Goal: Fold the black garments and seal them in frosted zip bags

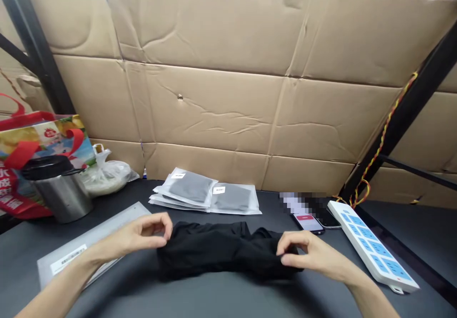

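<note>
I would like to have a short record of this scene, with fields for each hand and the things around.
Left hand: pinches the left end of the soft black cloth
Right hand: pinches the cloth near its right end
Behind the cloth: flat rectangular translucent plastic packets
Left side: cylindrical silver metal flask
Right side: long white-and-blue power strip

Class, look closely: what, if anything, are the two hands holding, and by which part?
A long, loosely bunched black fabric piece: the left hand pinches its upper left corner; the right hand pinches it near its right end.
</note>
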Demonstrator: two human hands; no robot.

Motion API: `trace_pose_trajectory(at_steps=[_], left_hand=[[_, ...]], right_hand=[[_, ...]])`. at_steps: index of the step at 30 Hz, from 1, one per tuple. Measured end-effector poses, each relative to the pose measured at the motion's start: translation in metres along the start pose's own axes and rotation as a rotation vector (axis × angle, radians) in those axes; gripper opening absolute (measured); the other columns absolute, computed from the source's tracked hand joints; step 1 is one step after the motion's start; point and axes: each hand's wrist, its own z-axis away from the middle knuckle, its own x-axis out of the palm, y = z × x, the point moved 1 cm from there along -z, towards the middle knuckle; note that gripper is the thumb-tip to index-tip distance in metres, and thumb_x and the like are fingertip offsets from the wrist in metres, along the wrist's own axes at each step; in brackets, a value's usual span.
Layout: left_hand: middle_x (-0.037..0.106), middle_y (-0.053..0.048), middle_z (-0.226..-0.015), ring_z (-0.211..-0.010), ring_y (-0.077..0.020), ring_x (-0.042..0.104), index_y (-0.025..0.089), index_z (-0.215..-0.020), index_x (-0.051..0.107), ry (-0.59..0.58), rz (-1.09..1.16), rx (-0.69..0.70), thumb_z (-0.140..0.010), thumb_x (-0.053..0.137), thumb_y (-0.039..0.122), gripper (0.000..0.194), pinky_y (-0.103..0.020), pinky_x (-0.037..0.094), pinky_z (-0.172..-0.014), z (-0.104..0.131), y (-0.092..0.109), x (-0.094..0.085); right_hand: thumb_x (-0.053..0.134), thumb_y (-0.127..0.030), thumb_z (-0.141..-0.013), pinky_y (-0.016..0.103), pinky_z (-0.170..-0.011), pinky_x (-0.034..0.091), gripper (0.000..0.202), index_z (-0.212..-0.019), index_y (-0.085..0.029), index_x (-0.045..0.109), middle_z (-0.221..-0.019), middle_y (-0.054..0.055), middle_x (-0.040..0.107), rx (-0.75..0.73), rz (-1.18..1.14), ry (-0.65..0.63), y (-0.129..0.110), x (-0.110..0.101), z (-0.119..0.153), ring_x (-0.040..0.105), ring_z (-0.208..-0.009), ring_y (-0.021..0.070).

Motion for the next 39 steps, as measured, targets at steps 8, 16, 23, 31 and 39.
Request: trace_pose_trajectory(at_steps=[8,16,23,31,39], left_hand=[[0.065,-0.001,-0.112,-0.108,-0.0224,0.057,0.026,-0.109,0.062,-0.037,-0.128,-0.056,-0.084,0.06,0.037,0.028,-0.029,0.043,-0.094,-0.006,0.0,0.011],[0.065,0.0,-0.117,-0.108,-0.0204,0.06,0.028,-0.113,0.062,0.176,-0.525,0.059,-0.084,0.048,0.022,0.033,-0.028,0.044,-0.095,-0.028,-0.037,0.013],[0.069,-0.007,-0.099,-0.091,-0.0257,0.066,0.019,-0.117,0.056,0.561,-0.614,0.042,-0.092,0.044,0.043,0.037,-0.037,0.052,-0.081,-0.051,-0.038,0.02],[0.042,-0.004,-0.146,-0.137,-0.0272,0.032,0.03,-0.142,0.038,0.198,-0.892,0.315,-0.098,0.043,0.037,0.045,-0.051,0.025,-0.112,-0.04,-0.026,0.065],[0.021,-0.003,-0.155,-0.14,-0.0324,0.019,0.038,-0.148,0.015,0.046,-0.91,0.224,-0.097,0.042,0.046,0.059,-0.059,0.023,-0.11,-0.039,-0.033,0.074]], right_hand=[[0.06,-0.04,-0.084,0.024,-0.065,0.041,0.022,-0.083,-0.02,0.069,-0.076,0.0,0.064,0.02,0.063,0.104,-0.007,-0.005,-0.011,0.055,-0.072,0.0152],[0.062,-0.028,-0.08,0.025,-0.071,0.043,0.015,-0.094,-0.028,0.068,-0.084,-0.001,0.065,-0.097,0.361,0.227,0.006,0.041,-0.076,0.06,-0.075,0.0158],[0.047,-0.034,-0.089,0.03,-0.066,0.045,0.02,-0.093,-0.019,0.06,-0.081,0.004,0.064,0.035,0.388,0.556,0.015,0.03,-0.098,0.059,-0.069,0.0189],[0.04,-0.02,-0.094,0.028,-0.062,0.044,0.023,-0.084,-0.024,0.059,-0.078,0.001,0.057,-0.134,0.824,0.397,0.015,0.044,-0.04,0.058,-0.069,0.0172],[0.039,-0.014,-0.093,0.035,-0.067,0.044,0.026,-0.083,-0.019,0.062,-0.08,0.008,0.062,-0.083,1.194,0.529,0.047,0.034,-0.037,0.057,-0.078,0.0236]])
